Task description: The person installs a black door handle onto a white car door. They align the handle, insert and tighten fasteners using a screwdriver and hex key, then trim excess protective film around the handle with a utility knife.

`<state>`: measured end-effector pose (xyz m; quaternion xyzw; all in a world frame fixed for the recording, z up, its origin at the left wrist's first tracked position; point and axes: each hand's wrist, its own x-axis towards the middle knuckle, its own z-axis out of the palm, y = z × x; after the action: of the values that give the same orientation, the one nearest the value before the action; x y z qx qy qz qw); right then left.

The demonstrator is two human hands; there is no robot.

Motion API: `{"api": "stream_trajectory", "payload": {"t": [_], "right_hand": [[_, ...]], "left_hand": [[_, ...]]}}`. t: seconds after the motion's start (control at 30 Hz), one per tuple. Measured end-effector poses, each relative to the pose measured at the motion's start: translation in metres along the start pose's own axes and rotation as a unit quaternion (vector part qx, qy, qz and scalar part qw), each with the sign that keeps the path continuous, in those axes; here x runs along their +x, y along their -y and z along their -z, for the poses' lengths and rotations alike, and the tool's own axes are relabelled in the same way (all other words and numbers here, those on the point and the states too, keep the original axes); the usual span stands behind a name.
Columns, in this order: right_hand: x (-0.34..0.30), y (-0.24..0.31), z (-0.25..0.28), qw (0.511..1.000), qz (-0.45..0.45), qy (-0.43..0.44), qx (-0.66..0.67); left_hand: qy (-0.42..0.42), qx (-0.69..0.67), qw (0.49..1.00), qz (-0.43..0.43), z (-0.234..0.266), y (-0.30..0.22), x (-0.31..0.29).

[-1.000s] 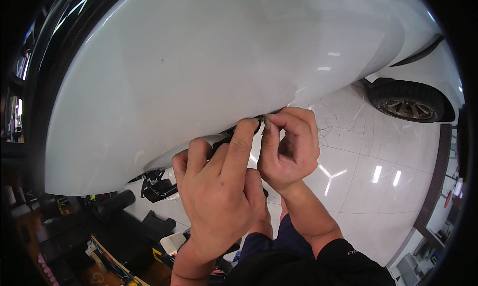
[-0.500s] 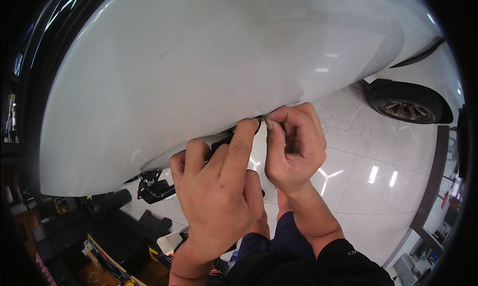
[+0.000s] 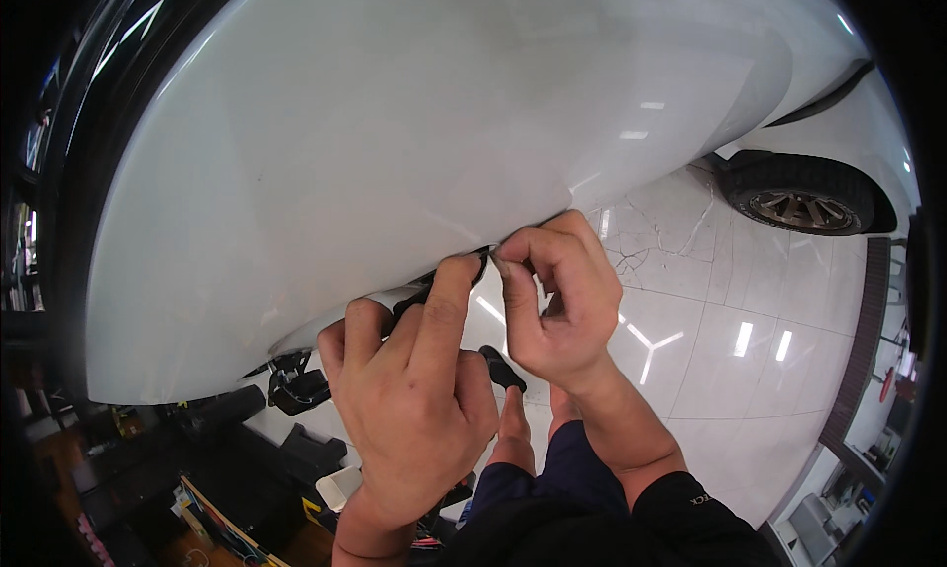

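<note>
- Versus half a second ago, both hands sit lower and farther left in frame, though the view shifted too; a dark shoe (image 3: 504, 369) now shows between them; work apparently stays on the same edge
- Right hand (image 3: 567, 305), centre: thumb and index tips drawn together, seemingly on the end of the black strip (image 3: 407, 300), which lies along the car panel's (image 3: 395, 152) lower edge, mid-frame
- Left hand (image 3: 409, 399): fingers bent against strip; cannot tell whether it grips
- Panel white, glossy; tile floor (image 3: 710, 291) cracked; wheel (image 3: 804, 194) upper right; white box (image 3: 340, 488) lower left
</note>
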<state>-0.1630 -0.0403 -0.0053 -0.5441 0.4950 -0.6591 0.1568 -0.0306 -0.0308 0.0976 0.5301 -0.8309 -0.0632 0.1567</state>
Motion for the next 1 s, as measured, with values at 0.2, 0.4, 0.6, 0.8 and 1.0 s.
{"api": "stream_trajectory", "payload": {"t": [0.2, 0.4, 0.6, 0.8, 1.0], "right_hand": [[-0.004, -0.006, -0.001, 0.999, -0.002, -0.035, 0.013], [-0.015, -0.006, -0.010, 0.996, 0.021, -0.084, 0.024], [-0.018, -0.004, -0.014, 0.994, 0.032, -0.103, 0.010], [-0.020, -0.006, -0.018, 0.994, 0.017, -0.105, 0.023], [-0.017, -0.003, -0.018, 0.995, -0.016, -0.093, 0.032]], "left_hand": [[0.004, -0.005, 1.000, 0.002, 0.001, -0.001, 0.001], [0.026, 0.003, 1.000, -0.001, 0.005, 0.000, 0.000], [0.019, -0.002, 1.000, -0.003, 0.003, 0.000, 0.000], [0.012, -0.010, 1.000, 0.005, 0.003, -0.002, 0.003], [0.012, -0.008, 1.000, -0.002, 0.004, 0.000, 0.003]]}}
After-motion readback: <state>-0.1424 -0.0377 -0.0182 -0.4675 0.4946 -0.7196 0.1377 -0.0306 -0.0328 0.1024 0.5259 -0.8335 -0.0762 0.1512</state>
